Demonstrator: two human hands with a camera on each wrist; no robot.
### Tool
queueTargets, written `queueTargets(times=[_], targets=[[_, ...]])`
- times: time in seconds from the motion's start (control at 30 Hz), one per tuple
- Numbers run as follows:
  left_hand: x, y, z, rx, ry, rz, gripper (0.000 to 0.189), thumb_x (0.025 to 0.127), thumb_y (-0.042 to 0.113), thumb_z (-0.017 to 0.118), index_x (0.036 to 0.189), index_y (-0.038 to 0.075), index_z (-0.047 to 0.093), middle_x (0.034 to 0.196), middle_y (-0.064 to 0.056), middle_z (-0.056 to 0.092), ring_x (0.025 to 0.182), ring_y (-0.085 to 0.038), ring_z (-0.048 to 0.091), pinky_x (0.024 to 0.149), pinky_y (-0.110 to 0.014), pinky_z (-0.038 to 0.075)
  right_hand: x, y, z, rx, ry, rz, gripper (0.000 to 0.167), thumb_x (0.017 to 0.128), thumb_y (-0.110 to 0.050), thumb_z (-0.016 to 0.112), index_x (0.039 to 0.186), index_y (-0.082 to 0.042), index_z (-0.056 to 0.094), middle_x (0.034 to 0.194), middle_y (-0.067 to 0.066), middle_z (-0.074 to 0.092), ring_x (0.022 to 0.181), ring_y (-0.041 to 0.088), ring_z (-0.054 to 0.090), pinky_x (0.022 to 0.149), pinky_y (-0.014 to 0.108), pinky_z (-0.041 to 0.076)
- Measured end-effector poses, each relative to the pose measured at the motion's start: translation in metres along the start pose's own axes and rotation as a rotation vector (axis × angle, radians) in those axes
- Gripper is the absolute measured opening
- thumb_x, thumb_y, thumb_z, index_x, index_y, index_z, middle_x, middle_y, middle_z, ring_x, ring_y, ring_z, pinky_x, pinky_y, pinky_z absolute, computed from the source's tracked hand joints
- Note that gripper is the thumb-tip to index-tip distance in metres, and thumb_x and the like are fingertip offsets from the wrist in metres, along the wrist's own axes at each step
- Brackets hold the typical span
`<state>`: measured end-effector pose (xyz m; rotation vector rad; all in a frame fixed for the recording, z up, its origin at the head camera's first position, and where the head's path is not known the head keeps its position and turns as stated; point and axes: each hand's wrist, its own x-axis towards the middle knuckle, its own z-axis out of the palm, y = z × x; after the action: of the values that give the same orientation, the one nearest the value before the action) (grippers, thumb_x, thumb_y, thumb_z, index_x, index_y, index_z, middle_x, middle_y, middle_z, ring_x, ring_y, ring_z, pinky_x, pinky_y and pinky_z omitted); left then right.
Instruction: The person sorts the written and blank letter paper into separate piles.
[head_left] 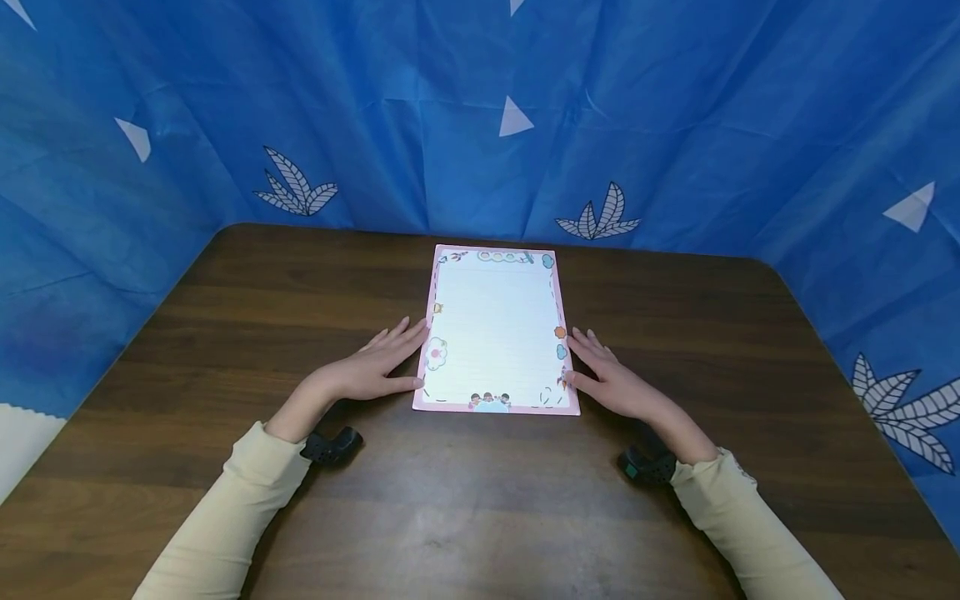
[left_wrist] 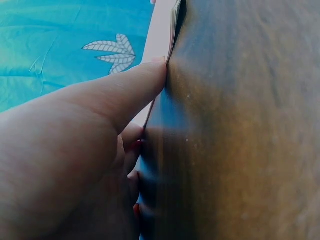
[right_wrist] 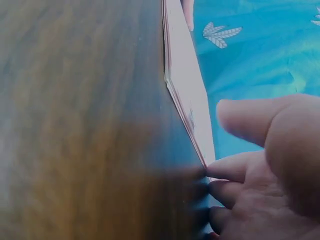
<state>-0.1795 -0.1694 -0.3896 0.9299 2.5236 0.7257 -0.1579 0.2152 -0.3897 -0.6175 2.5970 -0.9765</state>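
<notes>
A thin stack of lined paper (head_left: 495, 333) with a pink border and small cartoon drawings lies flat on the table. In both wrist views its edge (right_wrist: 166, 55) shows several layered sheets. My left hand (head_left: 375, 367) is at the left edge, fingers straight and spread, the thumb resting on the border near the lower left corner. At the right edge, my right hand (head_left: 618, 385) has its fingers extended, with fingertips (right_wrist: 220, 167) against the side of the stack. The right thumb stands raised in the right wrist view. Neither hand grips the paper.
The dark wooden table (head_left: 480, 500) has rounded far corners. A blue cloth (head_left: 360, 92) with white leaf and triangle prints hangs behind and along both sides. Black devices are strapped at the left wrist (head_left: 330, 447) and the right wrist (head_left: 647, 465).
</notes>
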Motion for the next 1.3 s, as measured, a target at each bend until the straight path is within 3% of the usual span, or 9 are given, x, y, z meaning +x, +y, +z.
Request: queueTargets(times=[0.4, 1.3], targets=[[0.0008, -0.0007, -0.0001, 0.013, 0.000, 0.008, 0.082, 0.092, 0.040, 0.057, 0.150, 0.006, 0.010, 0.155, -0.012, 0.002, 0.139, -0.031, -0.007, 0.107, -0.053, -0.001, 0.0022, -0.0050, 0.0051, 0.119, 0.045, 0.072, 0.067, 0.096, -0.030, 0.050, 0.147, 0.001, 0.020, 0.152, 0.023, 0.007, 0.138, 0.036, -0.009, 0.104, 0.058, -0.008], [-0.0001, 0.0018, -0.0012, 0.004, -0.007, 0.001, 0.081, 0.092, 0.038, 0.057, 0.150, 0.005, 0.010, 0.155, -0.012, 0.002, 0.139, -0.031, -0.008, 0.107, -0.052, -0.001, 0.0049, -0.0075, 0.0046, 0.200, 0.053, 0.117, 0.069, 0.095, -0.034, 0.051, 0.148, -0.002, 0.021, 0.153, 0.021, 0.007, 0.137, 0.036, -0.011, 0.102, 0.059, -0.010]])
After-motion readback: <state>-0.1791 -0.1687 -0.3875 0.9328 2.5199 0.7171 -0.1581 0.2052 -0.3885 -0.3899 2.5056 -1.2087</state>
